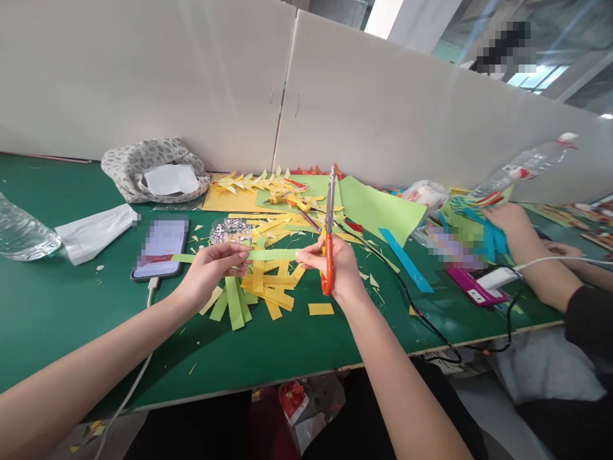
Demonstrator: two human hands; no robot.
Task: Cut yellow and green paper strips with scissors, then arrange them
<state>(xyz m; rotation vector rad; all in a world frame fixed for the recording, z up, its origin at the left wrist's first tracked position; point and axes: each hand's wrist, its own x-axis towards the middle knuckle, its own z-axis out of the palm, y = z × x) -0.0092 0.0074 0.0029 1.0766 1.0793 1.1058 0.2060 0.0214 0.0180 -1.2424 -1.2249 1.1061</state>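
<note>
A light green paper strip (274, 254) is stretched level between my two hands above the table. My left hand (213, 265) pinches it, and its free end sticks out past the hand to the left. The fingertips of my right hand (338, 262) pinch the other end. That same hand also carries orange-handled scissors (329, 236), blades pointing up and away from the strip. Beneath the hands lies a loose pile of yellow paper strips (271, 297) and green paper strips (234, 303). A single short yellow piece (320, 309) lies apart, nearer the front edge.
A phone (160, 246) on a charging cable lies left; a water bottle (23, 230) and cloth bag (153, 166) are beyond. Green sheet (383, 207), yellow glue gun (297, 202) and black cord (407, 300) lie behind and right. A co-worker's arm (531, 262) reaches in near a purple power strip (474, 287).
</note>
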